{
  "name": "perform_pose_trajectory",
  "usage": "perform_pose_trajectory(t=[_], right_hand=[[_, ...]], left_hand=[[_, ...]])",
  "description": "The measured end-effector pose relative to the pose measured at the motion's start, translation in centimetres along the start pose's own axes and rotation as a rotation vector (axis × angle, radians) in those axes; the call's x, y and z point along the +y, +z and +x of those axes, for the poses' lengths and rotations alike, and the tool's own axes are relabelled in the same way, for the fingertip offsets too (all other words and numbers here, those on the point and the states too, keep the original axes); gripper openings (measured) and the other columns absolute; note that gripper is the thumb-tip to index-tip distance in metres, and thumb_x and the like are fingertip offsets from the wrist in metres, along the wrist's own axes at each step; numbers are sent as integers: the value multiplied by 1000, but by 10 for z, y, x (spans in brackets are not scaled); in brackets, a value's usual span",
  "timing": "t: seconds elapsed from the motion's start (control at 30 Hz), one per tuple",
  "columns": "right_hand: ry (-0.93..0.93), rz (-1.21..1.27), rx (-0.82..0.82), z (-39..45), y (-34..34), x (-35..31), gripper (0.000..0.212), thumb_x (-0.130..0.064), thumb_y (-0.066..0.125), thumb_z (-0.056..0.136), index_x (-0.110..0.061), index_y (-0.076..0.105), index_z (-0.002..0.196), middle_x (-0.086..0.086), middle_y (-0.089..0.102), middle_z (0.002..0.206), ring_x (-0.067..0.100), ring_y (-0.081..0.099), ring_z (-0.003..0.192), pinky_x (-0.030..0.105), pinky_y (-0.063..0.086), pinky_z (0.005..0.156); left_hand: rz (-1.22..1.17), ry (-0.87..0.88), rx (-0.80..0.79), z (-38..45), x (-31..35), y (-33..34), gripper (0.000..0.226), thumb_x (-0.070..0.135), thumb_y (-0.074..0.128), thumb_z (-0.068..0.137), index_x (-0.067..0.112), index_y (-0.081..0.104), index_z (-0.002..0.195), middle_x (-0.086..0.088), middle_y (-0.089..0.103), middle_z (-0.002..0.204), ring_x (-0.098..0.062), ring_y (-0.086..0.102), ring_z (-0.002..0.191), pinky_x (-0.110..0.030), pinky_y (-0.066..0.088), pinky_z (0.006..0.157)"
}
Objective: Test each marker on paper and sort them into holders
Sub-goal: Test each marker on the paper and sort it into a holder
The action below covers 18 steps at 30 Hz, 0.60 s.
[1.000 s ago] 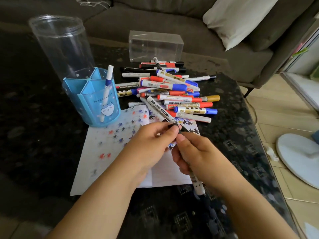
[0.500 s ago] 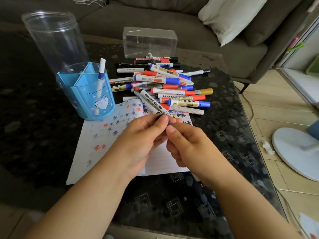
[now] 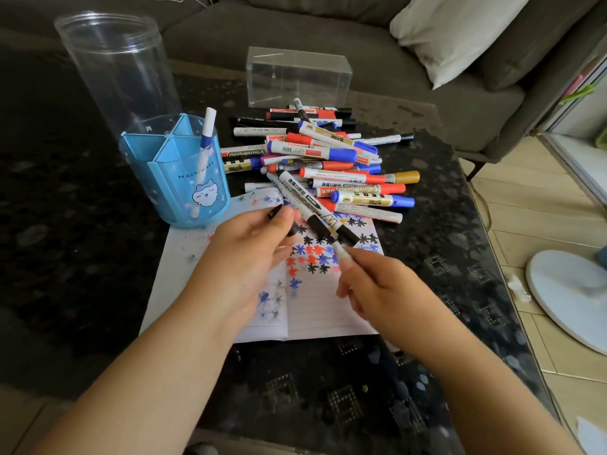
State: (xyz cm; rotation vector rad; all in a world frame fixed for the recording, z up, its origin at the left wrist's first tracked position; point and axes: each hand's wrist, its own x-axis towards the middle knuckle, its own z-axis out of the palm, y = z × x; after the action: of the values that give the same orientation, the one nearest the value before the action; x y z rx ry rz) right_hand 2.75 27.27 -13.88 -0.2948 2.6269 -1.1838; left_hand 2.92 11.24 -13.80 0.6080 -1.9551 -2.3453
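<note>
Two hands work: left hand point(image 3: 249, 247) pinches a black cap point(image 3: 275, 212), right hand point(image 3: 377, 287) grips the uncapped white marker point(image 3: 341, 252).

Landmark: the sheet of paper point(image 3: 315, 310), marked with red, blue and black stars, lies on the dark table point(image 3: 82, 257).
Left hand point(image 3: 249, 254): above the left part of the paper, it holds a black cap point(image 3: 274, 212) under the thumb.
Right hand point(image 3: 377, 290): above the right part of the paper, it grips a white marker point(image 3: 341, 252) with the tip toward the stars.
Pile of markers point(image 3: 328, 162): at the far edge of the paper, partly on it.
Blue holder point(image 3: 177, 178): at the far left corner of the paper, with one blue-and-white pen point(image 3: 206, 136) standing inside.
Clear cylinder point(image 3: 115, 67): behind the blue holder.
Clear box point(image 3: 299, 77): beyond the pile, far from the paper.
</note>
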Motion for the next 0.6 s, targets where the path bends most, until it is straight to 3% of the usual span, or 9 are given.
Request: perform_pose_trajectory(t=[0.07,0.17,0.27,0.4,0.5,0.6], right_hand=[[28,129,-55,-2,-3,1,26,-33,41,99,-26,66,92,-20,62,65,-1,54,59,18,45,62],[43,362,-16,-3,-4,-1,23,-21,53,94,-30,56,115,-15,73,84,4,65,67,18,53,66],[78,718,22,-3,-5,-6,16,-10,54,91,-19,62,102,10,74,84,13,66,62,18,52,59],[173,1161,-94,0,-5,-5,23,-4,52,85,-6,75,84,22,70,82,16,66,58,19,55,55],[169,1183,-133,1,-1,-2,27,-5,58,69,-3,70,93,16,70,75,13,64,56,18,54,52],[99,938,-128,-1,6,5,16,-8,63,79,-7,58,93,9,61,63,12,52,53,18,44,50]], left_hand=[[184,69,57,0,-2,-5,15,35,63,84,27,72,74,7,67,76,-9,59,74,-30,51,81],[403,189,71,2,-5,-11,12,34,64,84,25,71,79,12,65,67,0,57,63,-23,44,63],[532,229,55,4,-6,-15,8,28,68,82,23,73,87,9,68,72,-2,62,68,-24,47,64],[608,228,4,7,-7,-17,5,21,72,79,24,72,83,9,70,72,-4,64,66,-21,50,68],[659,229,-43,9,-8,-20,10,20,75,76,22,72,85,11,69,75,-1,62,67,-17,48,67],[695,232,-76,9,-8,-24,13,25,76,74,24,71,85,12,67,76,2,60,68,-13,47,64]])
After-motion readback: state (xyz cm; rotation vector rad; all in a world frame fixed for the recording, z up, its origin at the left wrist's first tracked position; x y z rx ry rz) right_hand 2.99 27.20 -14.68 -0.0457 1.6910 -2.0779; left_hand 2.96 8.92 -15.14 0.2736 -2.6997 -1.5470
